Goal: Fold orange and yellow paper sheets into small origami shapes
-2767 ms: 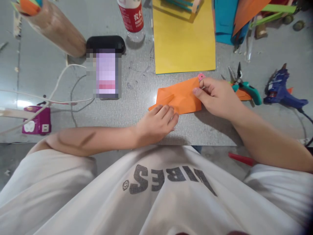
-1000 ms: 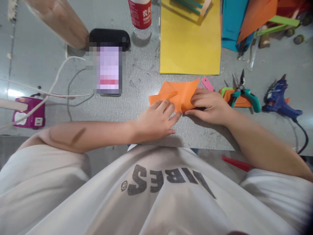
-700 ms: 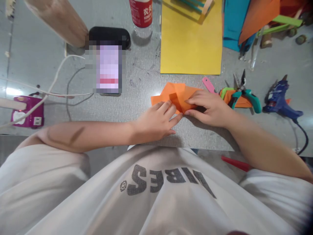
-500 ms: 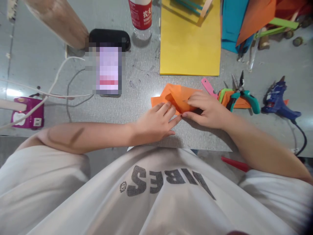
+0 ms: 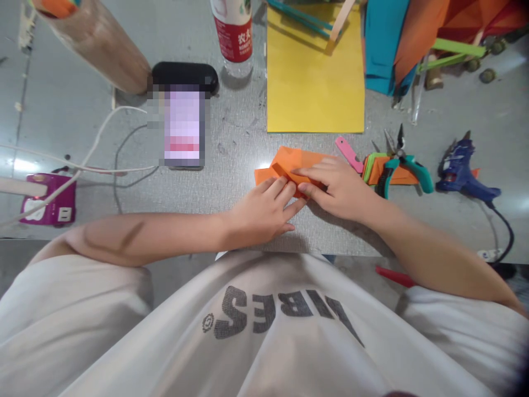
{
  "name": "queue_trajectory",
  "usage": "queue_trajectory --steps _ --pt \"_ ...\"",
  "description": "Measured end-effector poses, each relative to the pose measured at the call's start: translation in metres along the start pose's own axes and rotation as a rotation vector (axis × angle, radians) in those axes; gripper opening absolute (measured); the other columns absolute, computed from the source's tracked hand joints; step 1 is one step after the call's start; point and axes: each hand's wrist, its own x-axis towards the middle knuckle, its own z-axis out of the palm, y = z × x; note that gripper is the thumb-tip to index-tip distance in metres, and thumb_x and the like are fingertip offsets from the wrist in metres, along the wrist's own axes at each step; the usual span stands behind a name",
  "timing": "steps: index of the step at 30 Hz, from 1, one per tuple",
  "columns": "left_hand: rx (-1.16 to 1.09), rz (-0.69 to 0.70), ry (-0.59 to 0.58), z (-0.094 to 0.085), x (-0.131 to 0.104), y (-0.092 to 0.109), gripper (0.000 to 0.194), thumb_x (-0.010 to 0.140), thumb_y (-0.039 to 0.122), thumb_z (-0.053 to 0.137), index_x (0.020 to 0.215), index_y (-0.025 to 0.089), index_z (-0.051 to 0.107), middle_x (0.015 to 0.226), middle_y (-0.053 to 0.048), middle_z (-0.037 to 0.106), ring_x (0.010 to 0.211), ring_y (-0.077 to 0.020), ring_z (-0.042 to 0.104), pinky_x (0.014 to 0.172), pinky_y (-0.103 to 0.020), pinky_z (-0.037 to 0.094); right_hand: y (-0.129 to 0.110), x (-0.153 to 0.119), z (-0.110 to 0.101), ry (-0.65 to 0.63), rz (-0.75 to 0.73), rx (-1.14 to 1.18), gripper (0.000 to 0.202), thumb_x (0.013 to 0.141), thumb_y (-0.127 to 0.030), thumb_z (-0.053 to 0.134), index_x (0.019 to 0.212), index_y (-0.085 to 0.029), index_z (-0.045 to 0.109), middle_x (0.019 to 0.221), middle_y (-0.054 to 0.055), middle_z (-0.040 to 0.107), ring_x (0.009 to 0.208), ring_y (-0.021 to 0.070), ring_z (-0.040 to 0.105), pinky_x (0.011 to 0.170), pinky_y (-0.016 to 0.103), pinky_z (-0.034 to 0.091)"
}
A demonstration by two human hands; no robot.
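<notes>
"As you look down in the head view, where's your paper (image 5: 303,157)?"

"On the counter (image 5: 235,129), before you. Your left hand (image 5: 268,212) lies loosely spread over its near side, thumb apart; your right hand (image 5: 343,190) has finger and thumb nearly together, pinching its folded edge."

"How should it handle?"

"Probably light, thin, easily creased; pinch gently along the fold."

Two hands (image 5: 266,212), one bottle (image 5: 235,41), one glue gun (image 5: 460,165)
</notes>
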Motion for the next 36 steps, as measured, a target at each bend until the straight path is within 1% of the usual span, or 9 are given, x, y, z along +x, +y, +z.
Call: queue_trajectory --steps 5,8,14,19,22,24,26,31,36 --pt "-0.01 0.005 0.027 0.004 0.0 -0.003 0.073 0.126 0.057 0.072 0.184 0.014 0.062 0.181 -0.034 0.068 0.164 -0.0479 0.067 0.128 -0.057 0.056 -0.001 -0.002 -0.002 0.021 0.036 0.034 0.048 0.124 -0.056 0.063 0.145 -0.025 0.094 0.132 0.018 0.096 0.13 0.047 0.086 0.121 0.07 0.062" --pt "-0.045 0.016 0.024 0.004 0.002 -0.008 0.072 0.125 0.058 0.072 0.183 0.015 0.064 0.178 -0.033 0.07 0.159 -0.0481 0.067 0.124 -0.057 0.056 -0.001 -0.005 -0.005 0.051 0.041 0.054 0.045 0.125 -0.053 0.063 0.146 -0.027 0.093 0.14 0.017 0.096 0.136 0.0468 0.086 0.124 0.07 0.064" --pt "-0.086 0.041 -0.026 0.004 0.008 -0.017 0.071 0.124 0.063 0.068 0.18 0.018 0.067 0.17 -0.026 0.075 0.15 -0.0461 0.066 0.122 -0.059 0.052 0.002 -0.007 -0.005 0.057 -0.031 0.077 0.04 0.123 -0.052 0.067 0.142 -0.027 0.092 0.125 0.015 0.096 0.114 0.0403 0.089 0.108 0.061 0.07" --pt "-0.092 0.03 -0.036 0.008 0.01 -0.019 0.078 0.122 0.069 0.066 0.185 0.022 0.064 0.174 -0.026 0.074 0.15 -0.046 0.062 0.123 -0.06 0.05 0.002 -0.007 -0.008 0.074 -0.027 0.059 0.032 0.121 -0.049 0.069 0.132 -0.029 0.091 0.118 0.013 0.095 0.105 0.0386 0.087 0.099 0.058 0.069" --pt "-0.1 0.021 -0.042 0.01 0.011 -0.019 0.081 0.121 0.071 0.066 0.187 0.024 0.062 0.181 -0.026 0.069 0.151 -0.0467 0.061 0.123 -0.061 0.049 -0.001 -0.008 -0.013 0.094 0.038 0.025 0.032 0.121 -0.055 0.07 0.11 -0.031 0.087 0.095 0.01 0.088 0.09 0.0344 0.079 0.088 0.054 0.064" --pt "-0.109 0.014 -0.052 0.01 0.012 -0.02 0.083 0.121 0.071 0.066 0.19 0.026 0.06 0.188 -0.027 0.064 0.153 -0.0476 0.06 0.124 -0.062 0.049 -0.003 -0.008 -0.018 0.095 0.085 0.018 0.044 0.122 -0.06 0.068 0.09 -0.031 0.076 0.079 0.006 0.076 0.078 0.0301 0.071 0.08 0.051 0.059" --pt "-0.123 0.01 -0.059 0.009 0.014 -0.02 0.085 0.12 0.072 0.066 0.192 0.027 0.058 0.194 -0.027 0.058 0.155 -0.0484 0.059 0.125 -0.063 0.049 -0.005 -0.008 -0.023 0.082 0.124 0.029 0.056 0.123 -0.065 0.067 0.079 -0.03 0.063 0.069 0.004 0.064 0.071 0.0273 0.063 0.074 0.049 0.054" --pt "-0.145 0.011 -0.071 0.009 0.015 -0.022 0.085 0.12 0.07 0.067 0.193 0.028 0.056 0.203 -0.027 0.048 0.154 -0.0486 0.059 0.125 -0.064 0.048 -0.002 -0.01 -0.03 0.049 0.176 0.079 0.063 0.122 -0.069 0.069 0.076 -0.03 0.048 0.064 0.0 0.052 0.064 0.0233 0.053 0.064 0.045 0.045" --pt "-0.15 0.027 -0.051 0.01 0.017 -0.024 0.089 0.118 0.071 0.07 0.193 0.025 0.056 0.205 -0.028 0.045 0.152 -0.0488 0.06 0.125 -0.065 0.049 0.004 -0.013 -0.031 0.052 0.173 0.07 0.052 0.121 -0.055 0.072 0.079 -0.029 0.054 0.068 -0.001 0.055 0.066 0.0227 0.051 0.072 0.046 0.05"
